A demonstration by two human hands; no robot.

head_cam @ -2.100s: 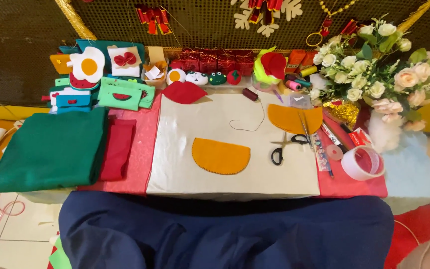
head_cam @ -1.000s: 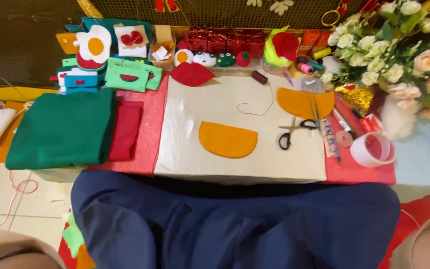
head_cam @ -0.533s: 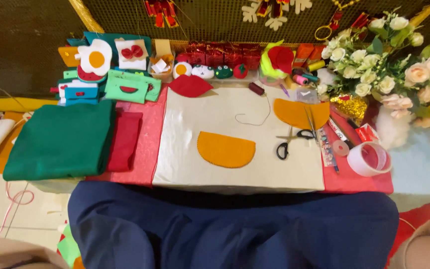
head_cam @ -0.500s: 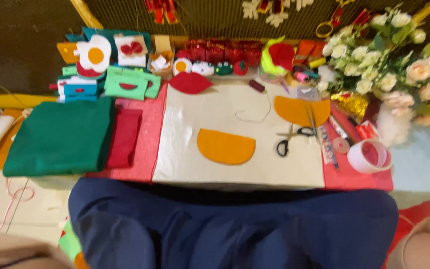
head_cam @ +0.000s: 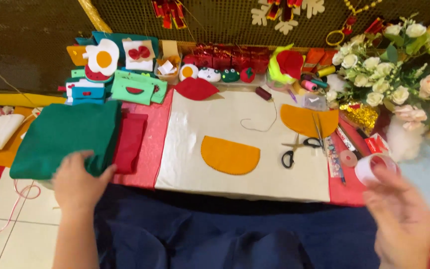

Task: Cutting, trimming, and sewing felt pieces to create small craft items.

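From my feed the scene is bright and evenly lit, the light seeming to come from above and in front; colours on the felt pieces read strong and saturated. Shadows are soft and short: a dark band lies under the near edge of the cream sheet (head_cam: 245,144), and the mesh wall at the top stays dim. A faint sheen shows on that sheet, but no harsh glare. The middle of the counter (head_cam: 145,149) is sharp enough that I can see stitching on the orange felt (head_cam: 230,155). My right hand (head_cam: 399,219) is smeared by motion blur; my left hand (head_cam: 78,182) is only slightly soft. The flowers (head_cam: 399,65) at the right edge look a bit overexposed.
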